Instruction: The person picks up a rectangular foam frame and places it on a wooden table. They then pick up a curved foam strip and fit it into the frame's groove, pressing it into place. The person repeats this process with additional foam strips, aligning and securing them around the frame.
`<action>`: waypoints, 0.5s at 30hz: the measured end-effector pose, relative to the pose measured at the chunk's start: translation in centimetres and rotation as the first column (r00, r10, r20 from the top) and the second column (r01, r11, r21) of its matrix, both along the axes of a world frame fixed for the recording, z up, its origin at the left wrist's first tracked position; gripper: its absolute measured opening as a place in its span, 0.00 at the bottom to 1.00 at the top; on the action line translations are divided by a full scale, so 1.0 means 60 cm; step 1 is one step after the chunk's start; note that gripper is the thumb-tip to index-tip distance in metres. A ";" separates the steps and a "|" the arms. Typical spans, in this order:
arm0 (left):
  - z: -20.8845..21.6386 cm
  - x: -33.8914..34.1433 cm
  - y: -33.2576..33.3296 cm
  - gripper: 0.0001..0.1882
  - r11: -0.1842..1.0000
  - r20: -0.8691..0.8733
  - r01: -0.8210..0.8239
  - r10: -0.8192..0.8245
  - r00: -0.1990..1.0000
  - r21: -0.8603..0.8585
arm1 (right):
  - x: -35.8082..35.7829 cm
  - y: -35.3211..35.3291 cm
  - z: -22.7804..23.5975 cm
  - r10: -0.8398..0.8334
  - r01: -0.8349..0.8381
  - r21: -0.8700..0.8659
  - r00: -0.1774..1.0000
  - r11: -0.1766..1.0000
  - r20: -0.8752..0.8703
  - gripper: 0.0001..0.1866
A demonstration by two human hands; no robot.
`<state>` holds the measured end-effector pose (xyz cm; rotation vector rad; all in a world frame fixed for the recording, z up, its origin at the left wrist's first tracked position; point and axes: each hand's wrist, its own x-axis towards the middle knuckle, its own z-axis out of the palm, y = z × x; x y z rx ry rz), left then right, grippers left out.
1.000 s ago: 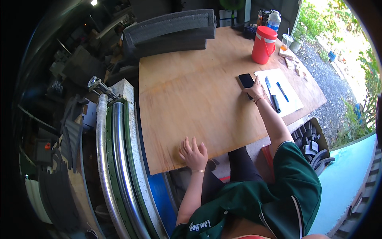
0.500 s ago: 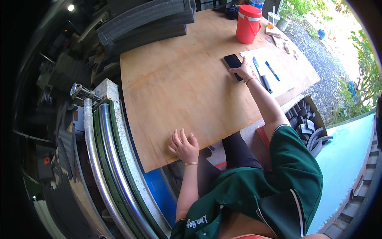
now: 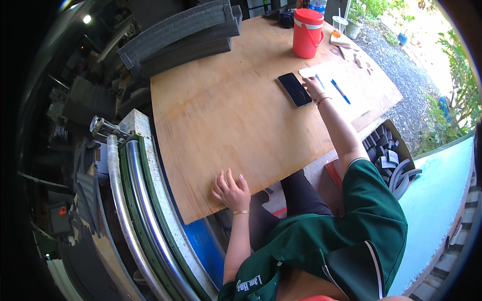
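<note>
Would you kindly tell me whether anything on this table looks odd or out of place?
Only the small scraps stand out mildly: they lie scattered toward the far right edge of the table, beyond the paper, which looks untidy. The cup near them is upright, and no spill shows.

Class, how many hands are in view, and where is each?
2: the left hand at the near edge of the wooden table, the right hand over the white paper beside the phone.

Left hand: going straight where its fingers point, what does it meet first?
Across the tabletop, the left hand would probably meet the dark grey slabs at the far edge, though depth is unclear.
</note>
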<state>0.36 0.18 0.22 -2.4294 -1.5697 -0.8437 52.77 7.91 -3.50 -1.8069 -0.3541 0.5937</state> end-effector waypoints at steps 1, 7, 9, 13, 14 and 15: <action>0.000 0.000 0.000 0.22 1.000 0.001 0.001 -0.001 1.000 -0.001 | -0.001 0.000 0.003 0.019 -0.019 0.002 1.000 1.000 -0.002 0.24; 0.002 0.000 -0.001 0.22 1.000 -0.010 0.002 -0.001 1.000 0.025 | -0.016 -0.007 0.028 0.064 -0.064 -0.032 0.998 0.997 0.011 0.28; 0.001 0.001 -0.001 0.22 0.999 -0.016 0.000 0.000 1.000 0.035 | -0.023 -0.010 0.032 0.058 -0.057 -0.032 0.998 0.998 0.034 0.28; -0.002 0.000 -0.001 0.22 0.999 -0.025 -0.003 0.004 1.000 0.039 | -0.032 -0.007 0.031 0.050 -0.052 0.029 0.997 0.998 0.060 0.29; -0.003 0.000 0.000 0.22 0.999 -0.030 -0.011 0.012 0.999 0.031 | -0.032 -0.006 0.031 0.066 -0.066 0.009 0.995 0.998 0.075 0.30; -0.004 0.000 0.000 0.22 0.999 -0.021 -0.005 0.006 1.000 0.032 | -0.032 -0.006 0.031 0.053 -0.051 -0.025 0.996 0.998 0.072 0.30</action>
